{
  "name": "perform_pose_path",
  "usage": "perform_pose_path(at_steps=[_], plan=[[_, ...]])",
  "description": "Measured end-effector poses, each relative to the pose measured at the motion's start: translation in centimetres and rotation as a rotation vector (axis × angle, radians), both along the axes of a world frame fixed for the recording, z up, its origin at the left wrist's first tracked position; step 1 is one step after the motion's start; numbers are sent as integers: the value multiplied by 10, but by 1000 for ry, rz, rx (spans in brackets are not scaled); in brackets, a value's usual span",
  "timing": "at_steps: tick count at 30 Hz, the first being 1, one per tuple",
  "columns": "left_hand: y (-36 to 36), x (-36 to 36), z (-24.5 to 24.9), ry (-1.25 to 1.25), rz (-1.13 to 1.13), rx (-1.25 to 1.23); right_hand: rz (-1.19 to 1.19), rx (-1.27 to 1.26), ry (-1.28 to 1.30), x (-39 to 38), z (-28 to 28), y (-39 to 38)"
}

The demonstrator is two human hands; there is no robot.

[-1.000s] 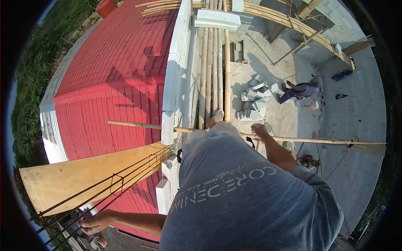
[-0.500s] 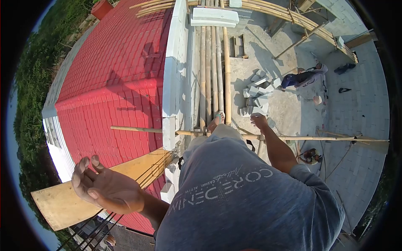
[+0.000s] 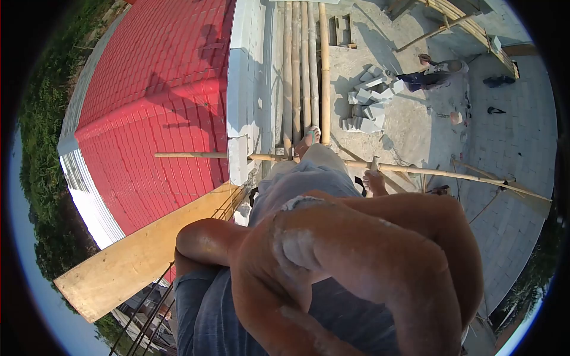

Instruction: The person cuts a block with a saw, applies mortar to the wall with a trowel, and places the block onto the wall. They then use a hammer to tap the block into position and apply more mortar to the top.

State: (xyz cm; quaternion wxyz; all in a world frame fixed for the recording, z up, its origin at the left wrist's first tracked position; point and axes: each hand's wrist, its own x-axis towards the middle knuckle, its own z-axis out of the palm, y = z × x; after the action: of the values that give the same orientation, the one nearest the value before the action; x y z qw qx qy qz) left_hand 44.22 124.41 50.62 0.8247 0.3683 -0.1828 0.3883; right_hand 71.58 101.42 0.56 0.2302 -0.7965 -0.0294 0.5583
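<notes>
My left hand [image 3: 368,249] is raised very close to the camera, large in front of my chest. Its fingers are bent, with a gap between thumb and fingers; nothing shows in it, and the fingertips run out of view. Pale dust coats its skin. Farther down, my right hand [image 3: 374,181] is small and partly hidden by the left; it appears closed around a short upright bamboo post [image 3: 375,162] at the long horizontal bamboo pole [image 3: 427,171]. My sandalled foot [image 3: 309,137] stands on several bamboo poles [image 3: 306,71] laid side by side.
A pale block wall [image 3: 237,89] and a red tiled roof [image 3: 160,71] lie to the left, with a plywood board [image 3: 124,261] and steel bars [image 3: 148,317] below. Down on the floor, a person [image 3: 436,77] bends near a pile of blocks [image 3: 371,104].
My left hand has come from the lower left, up close to the camera. My right hand has gone from reaching above the horizontal pole to closing at the post. The view has tilted.
</notes>
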Motion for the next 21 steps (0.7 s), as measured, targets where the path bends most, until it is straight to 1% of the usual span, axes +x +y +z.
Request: perform_pose_path(at_steps=[3, 5, 6, 9, 10, 11, 13, 15, 17, 18, 20, 21], plan=[[13, 7, -3, -9, -29, -27, -31, -58, -22, -6, 12, -1], [21, 14, -3, -9, -35, -45, 13, -68, -52, -7, 18, 5], [25, 18, -8, -3, -39, -58, -64, -39, -54, -6, 3, 4], [37, 23, -11, 10, -44, -73, -53, -12, 6, 15, -18, 20], [38, 22, -9, 14, -36, -69, -27, 78, 179, 42, -63, 10], [38, 22, -8, 15, -29, -78, -21, 73, 179, 42, -48, 25], [39, 20, -5, 27, -10, -85, -33, 101, -26, 31, 14, 68], [47, 18, -5, 39, 5, -81, -12, 119, -40, 41, 17, 87], [52, 16, -5, 75, 37, -69, -73, 209, -18, 55, 8, 97], [57, 14, -8, 98, 63, -59, -71, 201, -35, 59, 8, 103], [73, 5, -21, 196, 179, 3, -87, 205, -46, 56, 20, 111], [89, 4, -37, 228, 250, 92, -98, 210, -59, 57, 21, 115]])
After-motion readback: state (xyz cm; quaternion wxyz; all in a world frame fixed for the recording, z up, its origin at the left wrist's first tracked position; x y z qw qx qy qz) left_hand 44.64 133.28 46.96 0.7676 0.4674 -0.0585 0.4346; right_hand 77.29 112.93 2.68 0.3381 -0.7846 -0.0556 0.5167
